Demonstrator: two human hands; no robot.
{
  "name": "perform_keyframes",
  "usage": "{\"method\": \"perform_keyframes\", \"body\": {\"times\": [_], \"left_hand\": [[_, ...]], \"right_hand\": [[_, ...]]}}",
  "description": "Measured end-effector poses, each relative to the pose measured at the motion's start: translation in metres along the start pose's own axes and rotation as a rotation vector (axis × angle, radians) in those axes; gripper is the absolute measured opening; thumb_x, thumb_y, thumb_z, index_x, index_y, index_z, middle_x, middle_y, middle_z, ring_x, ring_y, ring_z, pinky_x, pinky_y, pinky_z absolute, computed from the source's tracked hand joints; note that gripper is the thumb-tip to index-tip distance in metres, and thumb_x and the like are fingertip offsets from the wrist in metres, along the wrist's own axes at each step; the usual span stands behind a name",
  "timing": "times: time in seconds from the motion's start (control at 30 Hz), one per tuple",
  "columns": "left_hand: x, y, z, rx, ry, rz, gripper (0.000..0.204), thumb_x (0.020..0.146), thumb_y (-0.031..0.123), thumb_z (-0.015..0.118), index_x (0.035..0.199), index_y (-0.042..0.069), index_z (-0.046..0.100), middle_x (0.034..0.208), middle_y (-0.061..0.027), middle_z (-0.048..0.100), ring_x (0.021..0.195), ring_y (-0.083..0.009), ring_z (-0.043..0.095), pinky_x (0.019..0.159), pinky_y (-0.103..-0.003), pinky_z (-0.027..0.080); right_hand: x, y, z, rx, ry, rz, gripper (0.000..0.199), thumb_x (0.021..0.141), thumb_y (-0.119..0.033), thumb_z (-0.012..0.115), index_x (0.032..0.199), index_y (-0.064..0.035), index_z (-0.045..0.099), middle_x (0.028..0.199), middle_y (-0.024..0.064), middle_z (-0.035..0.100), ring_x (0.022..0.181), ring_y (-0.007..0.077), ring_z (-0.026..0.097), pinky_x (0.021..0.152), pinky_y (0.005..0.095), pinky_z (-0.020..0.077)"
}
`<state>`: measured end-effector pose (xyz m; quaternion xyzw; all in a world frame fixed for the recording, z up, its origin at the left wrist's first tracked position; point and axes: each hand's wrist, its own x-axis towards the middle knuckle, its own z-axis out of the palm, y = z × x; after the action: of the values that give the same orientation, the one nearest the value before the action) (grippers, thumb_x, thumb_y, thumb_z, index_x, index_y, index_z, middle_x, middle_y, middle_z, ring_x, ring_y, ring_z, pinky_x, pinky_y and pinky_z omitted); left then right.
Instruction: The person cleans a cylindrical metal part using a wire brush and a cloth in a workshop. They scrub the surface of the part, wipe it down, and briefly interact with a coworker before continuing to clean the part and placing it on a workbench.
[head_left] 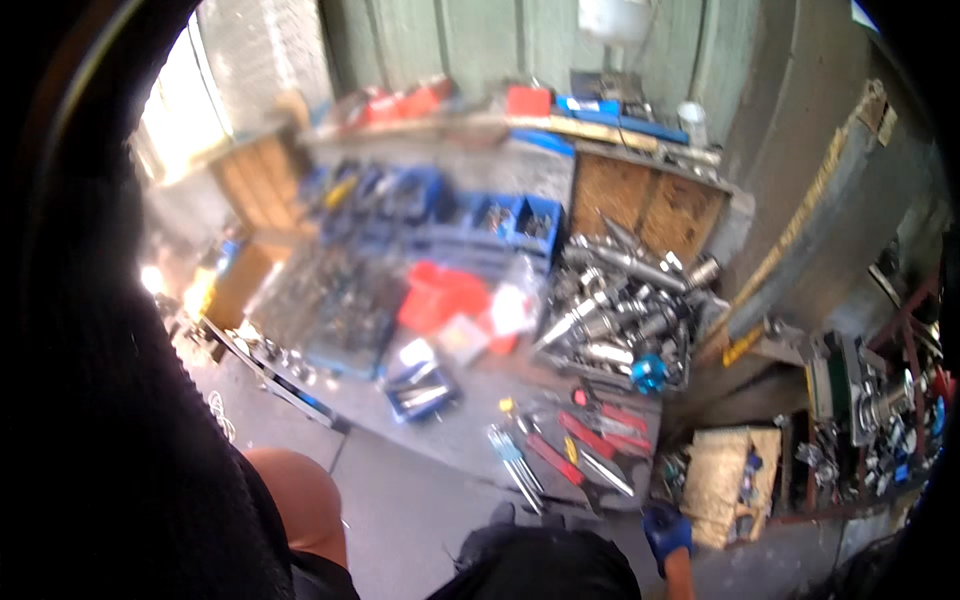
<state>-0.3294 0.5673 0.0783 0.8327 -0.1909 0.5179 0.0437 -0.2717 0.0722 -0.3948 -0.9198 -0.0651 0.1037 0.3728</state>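
Note:
My right hand [666,534], in a blue and dark work glove, is low at the right, beside the front right corner of the workbench [470,430]. Its fingers are too small and dark to read, and no held object shows. To its left on the bench lie red-handled pliers [553,458] and other hand tools, with several slim metal rods [516,468] alongside. Just right of the hand stands a chipboard box [722,480]. My left hand is out of view; a dark sleeve fills the left side.
A tray of metal tool holders [625,310] sits at the bench's right. Blue bins [538,225] line the back, with a red object [440,295] before them. An open drawer [270,375] juts out left. Shelving with metal parts [880,410] stands far right.

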Motion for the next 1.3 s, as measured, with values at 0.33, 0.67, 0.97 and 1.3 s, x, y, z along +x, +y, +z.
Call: {"method": "perform_keyframes", "body": {"times": [0.33,0.67,0.97,1.3], "left_hand": [[-0.033,0.047,0.031,-0.107,-0.158,0.026,0.051,0.104,0.028,0.053,0.145,-0.003,0.052,0.146,-0.0209,0.056,0.134,-0.0338,0.057,0.115,-0.047,0.041],[-0.027,0.064,0.039,-0.173,-0.209,0.020,0.052,0.108,0.030,0.048,0.147,-0.004,0.049,0.150,-0.0220,0.053,0.137,-0.0347,0.055,0.119,-0.048,0.038],[-0.113,0.041,0.072,-0.419,-0.086,-0.663,0.043,0.108,0.022,0.049,0.142,-0.005,0.054,0.140,-0.0199,0.061,0.127,-0.0294,0.059,0.112,-0.042,0.044],[-0.433,0.089,0.226,-0.508,-0.565,-1.079,0.028,0.095,0.008,0.065,0.121,-0.004,0.067,0.118,-0.0189,0.070,0.111,-0.0291,0.066,0.100,-0.039,0.051]], "right_hand": [[0.010,0.019,0.017,0.277,-0.003,0.169,0.029,0.093,-0.017,0.072,0.118,-0.0023,0.072,0.110,0.0144,0.076,0.100,0.0220,0.073,0.090,0.0343,0.0564],[0.010,-0.037,0.010,0.234,-0.057,0.175,0.027,0.093,-0.022,0.074,0.116,-0.0093,0.074,0.096,0.0126,0.078,0.082,0.0190,0.073,0.078,0.0328,0.0575],[0.018,-0.056,0.005,0.018,-0.084,0.150,0.035,0.092,-0.040,0.068,0.120,-0.0193,0.073,0.102,0.0211,0.073,0.093,0.0438,0.070,0.082,0.0485,0.0578],[0.003,-0.069,-0.018,0.049,-0.003,0.230,0.029,0.093,-0.037,0.066,0.117,-0.0214,0.073,0.102,0.0203,0.072,0.091,0.0453,0.069,0.080,0.0514,0.0568]]}}
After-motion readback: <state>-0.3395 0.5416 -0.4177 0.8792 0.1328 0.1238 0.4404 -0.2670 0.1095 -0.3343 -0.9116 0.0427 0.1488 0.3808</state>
